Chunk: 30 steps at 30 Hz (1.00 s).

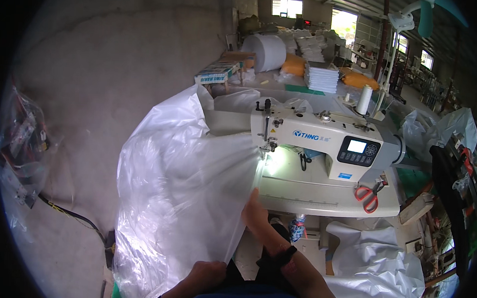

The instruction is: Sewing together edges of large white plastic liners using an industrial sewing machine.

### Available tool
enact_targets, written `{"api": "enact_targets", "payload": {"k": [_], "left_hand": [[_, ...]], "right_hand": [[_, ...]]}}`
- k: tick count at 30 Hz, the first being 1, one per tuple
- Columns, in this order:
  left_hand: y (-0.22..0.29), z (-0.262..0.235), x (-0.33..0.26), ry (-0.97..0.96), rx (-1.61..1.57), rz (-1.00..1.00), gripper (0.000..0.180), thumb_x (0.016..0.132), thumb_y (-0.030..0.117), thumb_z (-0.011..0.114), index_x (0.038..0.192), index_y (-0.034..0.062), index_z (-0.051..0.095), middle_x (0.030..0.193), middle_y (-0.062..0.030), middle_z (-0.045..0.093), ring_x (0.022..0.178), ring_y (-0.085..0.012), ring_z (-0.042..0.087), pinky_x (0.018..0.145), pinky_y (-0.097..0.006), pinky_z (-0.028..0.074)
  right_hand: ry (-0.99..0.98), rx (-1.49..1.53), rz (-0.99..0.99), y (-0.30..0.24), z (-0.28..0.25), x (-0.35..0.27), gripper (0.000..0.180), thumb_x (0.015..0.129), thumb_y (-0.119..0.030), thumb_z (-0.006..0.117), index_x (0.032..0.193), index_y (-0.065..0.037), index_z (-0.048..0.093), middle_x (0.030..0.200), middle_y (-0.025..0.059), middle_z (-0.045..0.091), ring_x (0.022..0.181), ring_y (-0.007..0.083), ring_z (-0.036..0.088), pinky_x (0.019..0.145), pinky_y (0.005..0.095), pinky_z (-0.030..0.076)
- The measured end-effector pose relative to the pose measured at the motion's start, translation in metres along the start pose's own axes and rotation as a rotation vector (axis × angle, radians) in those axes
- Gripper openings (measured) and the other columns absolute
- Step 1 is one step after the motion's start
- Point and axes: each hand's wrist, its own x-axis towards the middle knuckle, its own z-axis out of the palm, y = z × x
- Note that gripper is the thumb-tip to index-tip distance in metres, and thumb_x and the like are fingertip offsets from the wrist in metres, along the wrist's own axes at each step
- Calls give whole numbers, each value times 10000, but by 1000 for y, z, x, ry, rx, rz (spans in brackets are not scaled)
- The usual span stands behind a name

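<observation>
Largest of all, a plastic sheet (184, 184), white and translucent, spread over the left end of the surface (306, 188), hanging in creased folds past its near edge, with one side drawn up to the needle end of the sewing machine (323, 147). Next in size, that pale surface, rounded at its near right corner. Across it, the machine, with a lit screen (356, 146) toward its right end and a bright glow by the needle. Below the near edge, toward the right, a second white sheet (377, 269), crumpled. Just off the near edge, the right hand (255, 212), closed on the plastic sheet's right side; lower, nearer the body, the left hand (207, 275), gripping its bottom corner. Close to the surface's near right corner, red-handled scissors (373, 204). Toward the far right corner, behind the machine, a white thread cone (364, 99). Smallest, under the machine's arm, a dark tool (304, 161), of unclear kind.
</observation>
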Motion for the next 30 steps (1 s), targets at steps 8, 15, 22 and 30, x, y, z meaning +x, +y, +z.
{"api": "enact_targets", "payload": {"k": [8, 15, 22, 30], "left_hand": [[7, 2, 24, 118, 88, 200, 145, 783, 195, 549, 718, 65, 545, 718, -97, 569, 700, -296, 602, 630, -421, 490], [2, 13, 55, 375, 183, 158, 134, 755, 167, 581, 667, 75, 539, 689, -83, 540, 657, -277, 572, 621, -407, 473], [4, 8, 86, 545, -57, 66, 101, 758, 127, 598, 730, 49, 539, 712, -110, 549, 667, -313, 568, 606, -431, 456], [7, 10, 108, 519, -96, 26, 128, 765, 174, 594, 818, 69, 543, 777, -100, 564, 720, -290, 576, 640, -424, 467]], "right_hand": [[-103, -116, 53, -2, -13, 0, 696, 814, -125, 466, 1347, 137, 104, 793, 244, 637, 697, 391, 642, 640, 454, 518], [-58, -95, 17, -9, -13, -3, 708, 802, -141, 482, 1346, 141, 127, 777, 220, 647, 704, 358, 654, 634, 441, 523], [-58, -118, 57, -9, -18, 0, 680, 805, -135, 481, 1337, 147, 165, 797, 214, 654, 719, 331, 664, 639, 415, 529], [10, -267, -16, -7, -26, 20, 625, 785, -122, 518, 1277, 185, 284, 729, 167, 663, 653, 282, 669, 605, 364, 534]]}}
